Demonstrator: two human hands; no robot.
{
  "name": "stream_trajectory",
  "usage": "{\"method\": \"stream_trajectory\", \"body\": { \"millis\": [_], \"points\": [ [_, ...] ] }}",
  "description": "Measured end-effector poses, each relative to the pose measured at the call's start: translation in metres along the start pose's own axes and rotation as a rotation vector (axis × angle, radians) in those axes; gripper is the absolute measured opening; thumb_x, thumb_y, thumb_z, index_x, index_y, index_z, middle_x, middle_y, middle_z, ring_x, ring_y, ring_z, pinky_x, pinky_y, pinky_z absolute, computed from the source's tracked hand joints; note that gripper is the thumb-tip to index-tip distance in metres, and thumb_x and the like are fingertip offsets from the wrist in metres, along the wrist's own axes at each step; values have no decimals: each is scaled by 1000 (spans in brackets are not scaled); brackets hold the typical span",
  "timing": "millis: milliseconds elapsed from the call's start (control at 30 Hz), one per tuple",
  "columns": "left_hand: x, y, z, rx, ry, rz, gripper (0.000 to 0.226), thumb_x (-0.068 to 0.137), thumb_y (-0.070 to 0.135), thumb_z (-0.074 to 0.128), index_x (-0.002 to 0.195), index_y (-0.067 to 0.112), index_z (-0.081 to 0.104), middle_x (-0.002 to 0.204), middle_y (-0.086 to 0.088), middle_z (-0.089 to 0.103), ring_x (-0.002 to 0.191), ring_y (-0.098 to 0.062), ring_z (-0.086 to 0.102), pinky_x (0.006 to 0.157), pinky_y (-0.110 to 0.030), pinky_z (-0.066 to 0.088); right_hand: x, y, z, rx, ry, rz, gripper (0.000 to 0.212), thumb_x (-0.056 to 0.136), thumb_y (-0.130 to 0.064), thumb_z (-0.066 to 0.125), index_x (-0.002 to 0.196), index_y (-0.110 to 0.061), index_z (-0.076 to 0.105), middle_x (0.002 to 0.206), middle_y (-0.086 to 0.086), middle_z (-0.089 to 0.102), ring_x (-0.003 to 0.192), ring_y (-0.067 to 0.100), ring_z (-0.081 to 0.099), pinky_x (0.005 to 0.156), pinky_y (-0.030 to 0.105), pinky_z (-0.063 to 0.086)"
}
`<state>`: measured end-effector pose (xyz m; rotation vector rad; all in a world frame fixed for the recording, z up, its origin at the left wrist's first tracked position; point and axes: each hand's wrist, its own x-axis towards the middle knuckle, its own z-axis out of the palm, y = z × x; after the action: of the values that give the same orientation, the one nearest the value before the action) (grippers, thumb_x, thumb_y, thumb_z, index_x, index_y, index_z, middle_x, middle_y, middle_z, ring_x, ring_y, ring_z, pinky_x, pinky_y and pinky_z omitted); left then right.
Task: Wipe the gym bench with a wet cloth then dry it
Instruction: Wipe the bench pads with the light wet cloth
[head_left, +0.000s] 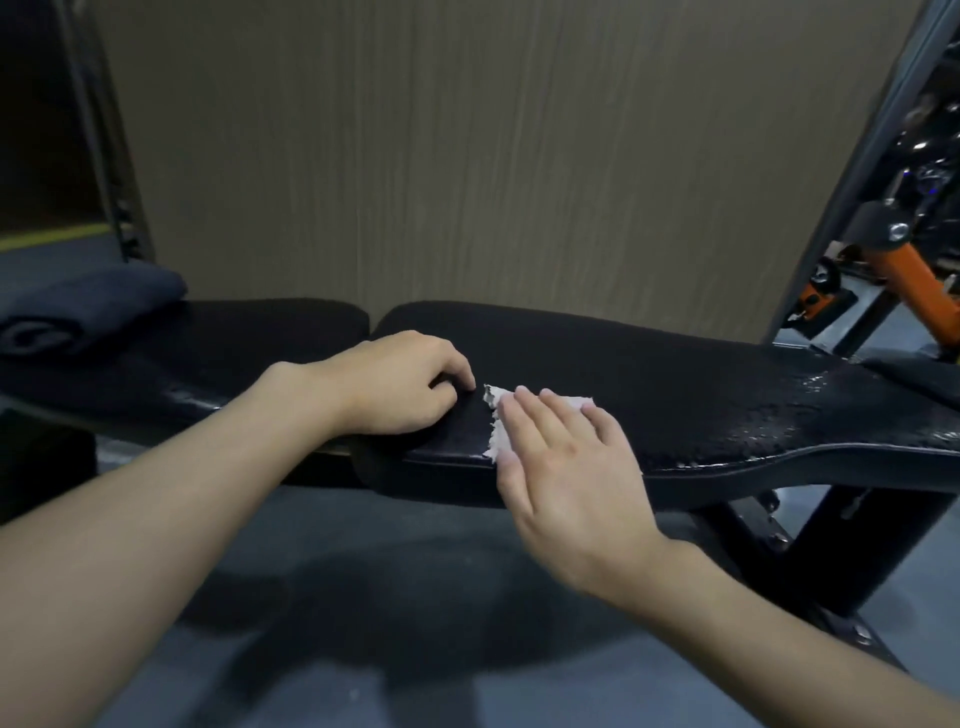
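At the far left we see a folded dark towel (78, 312) lying on the end of the black gym bench (675, 384). Next along, our left hand (395, 382) rests on the padding beside the gap between the two cushions, fingers curled under and gripping nothing. Just to its right, our right hand (566, 467) lies flat and spread wide, palm down, pressing a pale, ragged cloth (496, 410) onto the cushion's near edge; only the cloth's left edge and top show past our fingers. Farther right, the padding glistens with wet droplets. Orange gym equipment (904, 280) stands behind the bench's right end.
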<state>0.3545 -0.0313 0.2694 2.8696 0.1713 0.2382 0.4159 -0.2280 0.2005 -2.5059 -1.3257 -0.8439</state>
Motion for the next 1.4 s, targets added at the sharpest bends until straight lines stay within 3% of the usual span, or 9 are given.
{"method": "stream_trajectory", "body": {
  "millis": [167, 300, 400, 500, 800, 933, 1067, 1200, 1400],
  "points": [
    [-21, -31, -11, -133, 87, -42, 34, 100, 31, 36, 117, 31, 64, 111, 14, 67, 107, -5, 58, 98, -36, 45, 24, -55, 7, 16, -55, -100, 58, 98, -38, 29, 140, -6, 53, 139, 11, 58, 130, 31, 52, 105, 51, 39],
    [-28, -42, -12, -322, 117, -43, 39, 98, 48, 31, 113, 33, 64, 107, 14, 67, 104, -2, 60, 99, -35, 45, 35, -80, 5, 42, -89, -192, 61, 96, -42, 24, 140, -8, 51, 138, 10, 57, 132, 33, 47, 106, 50, 34],
    [-27, -45, -10, -410, 124, -39, 45, 99, 53, 26, 118, 34, 62, 110, 13, 67, 103, -1, 62, 100, -34, 45, 48, -78, 0, 122, -18, -99, 57, 95, -43, 21, 126, -21, 63, 131, 1, 62, 132, 28, 47, 109, 50, 30],
    [-24, -42, -9, -469, 152, -53, 58, 93, 62, 22, 117, 31, 64, 109, 11, 68, 106, -4, 62, 102, -37, 45, 51, -74, 9, 99, -5, -77, 59, 98, -41, 19, 127, -14, 63, 126, 7, 65, 127, 31, 54, 101, 49, 41],
    [0, -6, 4, -277, 95, 11, 59, 101, 57, 19, 111, 27, 70, 114, 10, 67, 114, -5, 57, 107, -37, 39, -15, 5, 33, -170, 351, -250, 44, 103, -39, 44, 137, -15, 57, 137, 12, 60, 128, 32, 55, 105, 47, 42],
    [5, 11, 7, -187, 69, 38, 60, 100, 58, 17, 107, 29, 69, 110, 15, 66, 110, -5, 56, 105, -36, 39, -31, 32, 32, -162, 398, -110, 48, 98, -36, 44, 132, -6, 61, 136, 16, 60, 134, 34, 49, 115, 52, 31],
    [6, 18, 7, -187, 66, 32, 59, 101, 55, 18, 105, 28, 70, 107, 14, 67, 108, -5, 58, 102, -33, 41, -16, -18, 34, -64, 395, 21, 51, 92, -30, 45, 125, 5, 62, 139, 24, 55, 142, 36, 38, 118, 54, 23],
    [4, 20, 7, -289, 45, 9, 59, 102, 54, 18, 103, 28, 72, 105, 14, 70, 105, 1, 60, 100, -29, 43, 0, -35, 45, -54, 455, -90, 51, 101, -39, 41, 125, 0, 64, 129, 19, 63, 131, 33, 52, 115, 49, 31],
    [11, 38, 17, -161, 52, 37, 65, 91, 68, 14, 104, 31, 67, 108, 16, 63, 109, -5, 56, 104, -39, 40, -26, 40, 48, -177, 559, -205, 48, 98, -38, 47, 130, -6, 63, 132, 15, 63, 129, 33, 54, 115, 52, 31]
  ]
}}
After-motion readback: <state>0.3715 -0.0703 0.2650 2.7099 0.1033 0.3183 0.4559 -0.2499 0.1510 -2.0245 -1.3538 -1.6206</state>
